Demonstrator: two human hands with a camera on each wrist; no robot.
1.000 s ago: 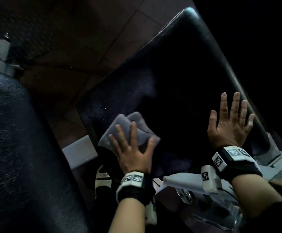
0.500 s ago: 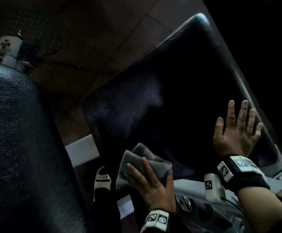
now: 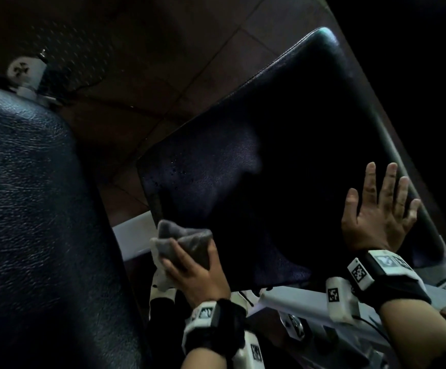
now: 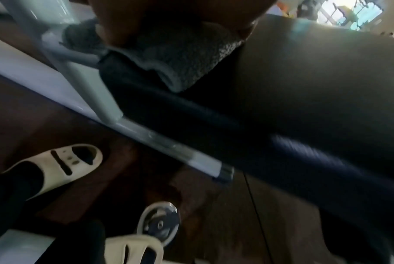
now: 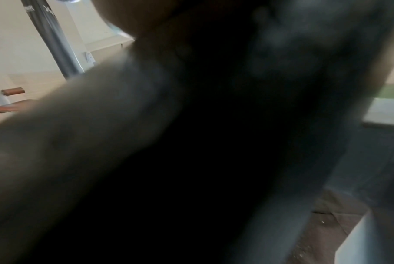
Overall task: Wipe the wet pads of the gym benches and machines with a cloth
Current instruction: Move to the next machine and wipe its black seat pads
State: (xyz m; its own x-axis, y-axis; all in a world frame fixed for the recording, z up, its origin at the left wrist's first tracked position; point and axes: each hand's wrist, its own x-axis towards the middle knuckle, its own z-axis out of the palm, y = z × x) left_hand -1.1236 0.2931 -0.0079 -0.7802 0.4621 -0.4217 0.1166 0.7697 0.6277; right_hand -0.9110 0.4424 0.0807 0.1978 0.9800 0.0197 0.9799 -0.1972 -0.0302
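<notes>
A black bench pad (image 3: 283, 155) slopes across the middle of the head view, with small water drops (image 3: 174, 171) near its left edge. My left hand (image 3: 187, 258) grips a bunched grey cloth (image 3: 184, 235) at the pad's near left corner, fingers and thumb curled round it. In the left wrist view the cloth (image 4: 186, 59) sits under the fingers (image 4: 123, 21) against the pad's edge (image 4: 315, 80). My right hand (image 3: 384, 201) lies flat on the pad's right side, fingers spread and empty. The right wrist view shows only the blurred dark pad (image 5: 191, 160).
A second black pad (image 3: 17, 209) fills the left side. A white metal frame (image 3: 134, 235) runs under the pads. Below are my white sandals (image 4: 62, 164), a small wheel (image 4: 159, 223) and the brown tiled floor (image 3: 163, 62).
My left hand has dragged the cloth down the pad to its near left corner and bunched it in its grip. The right hand has stayed flat on the pad.
</notes>
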